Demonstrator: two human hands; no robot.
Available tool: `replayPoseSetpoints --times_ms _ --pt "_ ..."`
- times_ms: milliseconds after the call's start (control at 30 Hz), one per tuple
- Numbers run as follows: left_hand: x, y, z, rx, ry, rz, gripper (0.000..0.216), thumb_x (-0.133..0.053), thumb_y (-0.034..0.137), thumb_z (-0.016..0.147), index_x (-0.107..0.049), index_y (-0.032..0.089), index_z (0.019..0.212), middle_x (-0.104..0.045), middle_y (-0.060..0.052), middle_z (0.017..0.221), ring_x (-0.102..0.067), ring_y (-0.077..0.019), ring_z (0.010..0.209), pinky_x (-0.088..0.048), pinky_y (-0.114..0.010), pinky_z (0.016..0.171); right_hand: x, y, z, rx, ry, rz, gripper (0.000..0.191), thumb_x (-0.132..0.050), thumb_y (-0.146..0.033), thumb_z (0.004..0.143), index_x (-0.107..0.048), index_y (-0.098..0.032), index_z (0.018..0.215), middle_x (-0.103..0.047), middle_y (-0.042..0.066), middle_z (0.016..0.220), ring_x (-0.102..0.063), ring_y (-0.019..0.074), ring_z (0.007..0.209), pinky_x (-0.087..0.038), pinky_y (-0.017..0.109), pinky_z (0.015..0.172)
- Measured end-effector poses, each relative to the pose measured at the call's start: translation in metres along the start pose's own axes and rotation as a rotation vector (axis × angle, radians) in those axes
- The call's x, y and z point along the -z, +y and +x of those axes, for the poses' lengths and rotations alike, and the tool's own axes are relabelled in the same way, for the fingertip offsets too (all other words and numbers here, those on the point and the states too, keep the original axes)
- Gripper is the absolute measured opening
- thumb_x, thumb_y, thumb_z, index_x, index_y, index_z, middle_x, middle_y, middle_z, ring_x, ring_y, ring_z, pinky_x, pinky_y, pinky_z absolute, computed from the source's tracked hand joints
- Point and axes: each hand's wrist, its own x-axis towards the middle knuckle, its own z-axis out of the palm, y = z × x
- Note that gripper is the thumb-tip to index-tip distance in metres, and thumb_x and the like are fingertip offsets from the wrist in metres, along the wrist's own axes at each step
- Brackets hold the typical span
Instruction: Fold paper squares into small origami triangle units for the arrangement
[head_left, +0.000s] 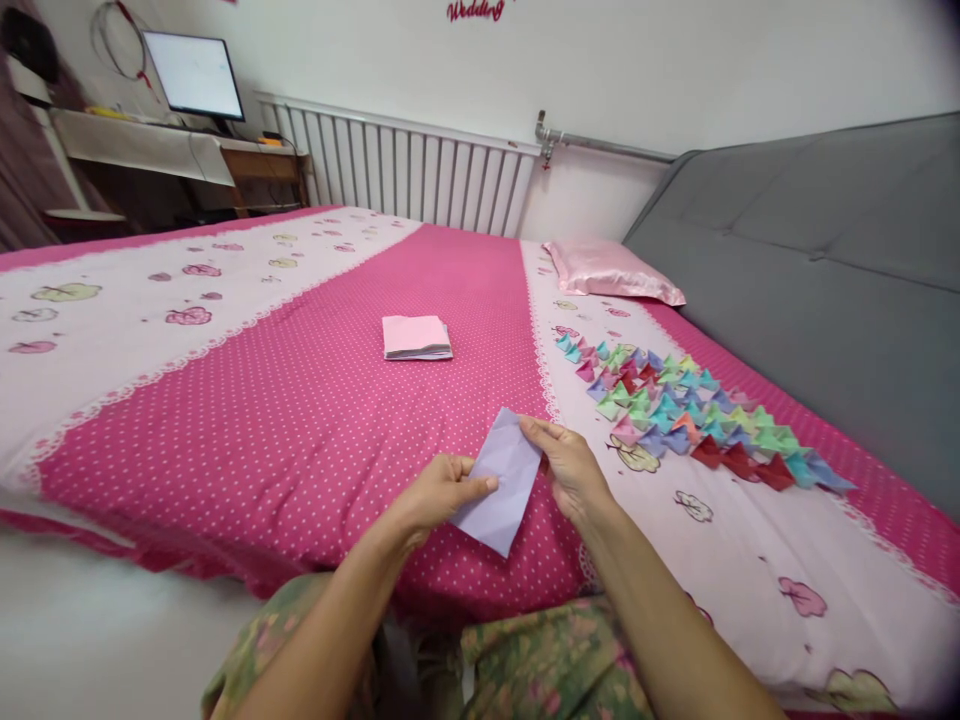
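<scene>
A lavender sheet of paper (501,480), folded into a long slanted strip, is held over the near edge of the bed. My left hand (439,492) pinches its left side with thumb and fingers closed. My right hand (568,462) grips the upper right edge, fingers curled on it. A stack of pink paper squares (415,337) lies further out on the pink dotted bedspread (300,400). To the right, several folded paper shapes (679,410) in many colours lie in rows.
A pink satin pillow (611,271) rests by the grey padded headboard (825,280). A white radiator (405,175) lines the far wall. A desk with a lit monitor (193,75) stands at the far left. My knees in green floral cloth (540,660) are below.
</scene>
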Motion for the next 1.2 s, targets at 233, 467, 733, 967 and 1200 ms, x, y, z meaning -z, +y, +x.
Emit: replayPoseSetpoints --times_ms 233,467,733,967,1200 --pt "0.01 0.003 0.004 -0.217 0.342 -0.087 0.025 -0.069 0.029 0.059 -0.063 0.009 0.073 -0.064 -0.005 0.066 -0.054 -0.0092 0.052 -0.04 -0.018 0.051 0.008 0.002 0.007 0.027 0.047 0.067 0.023 -0.073 -0.028 0.056 -0.063 -0.016 0.073 -0.064 -0.002 0.065 -0.057 0.0094 0.057 -0.045 0.02 0.057" --pt "0.01 0.004 0.005 -0.251 0.4 -0.152 0.025 -0.07 0.03 0.056 -0.063 0.01 0.07 -0.064 -0.005 0.063 -0.056 -0.0105 0.052 -0.042 -0.02 0.051 0.003 -0.003 -0.001 -0.079 -0.075 0.051 0.023 -0.071 -0.027 0.06 -0.063 -0.015 0.078 -0.065 0.0 0.064 -0.058 0.0119 0.056 -0.046 0.021 0.052" --pt "0.004 0.008 0.001 -0.223 0.338 -0.12 0.028 -0.07 0.033 0.057 -0.067 0.009 0.072 -0.066 -0.008 0.066 -0.058 -0.0127 0.054 -0.045 -0.023 0.054 -0.002 0.001 -0.005 -0.121 -0.114 -0.045 0.031 -0.077 -0.026 0.051 -0.065 -0.012 0.075 -0.067 0.003 0.064 -0.061 0.0139 0.055 -0.049 0.024 0.056" --pt "0.011 0.008 0.004 -0.232 0.378 -0.145 0.032 -0.065 0.04 0.061 -0.064 0.008 0.066 -0.063 -0.006 0.056 -0.055 -0.0122 0.049 -0.042 -0.023 0.051 0.003 0.003 0.001 -0.075 -0.077 -0.077 0.032 -0.074 -0.033 0.055 -0.066 -0.012 0.079 -0.067 0.004 0.063 -0.06 0.0139 0.054 -0.049 0.023 0.054" --pt "0.018 0.009 0.005 -0.278 0.473 -0.145 0.032 -0.062 0.04 0.064 -0.063 0.009 0.066 -0.059 -0.003 0.053 -0.05 -0.0083 0.047 -0.038 -0.018 0.048 0.004 0.001 0.001 -0.031 -0.064 -0.071 0.033 -0.071 -0.035 0.058 -0.065 -0.013 0.081 -0.067 0.004 0.064 -0.061 0.0155 0.054 -0.049 0.025 0.052"
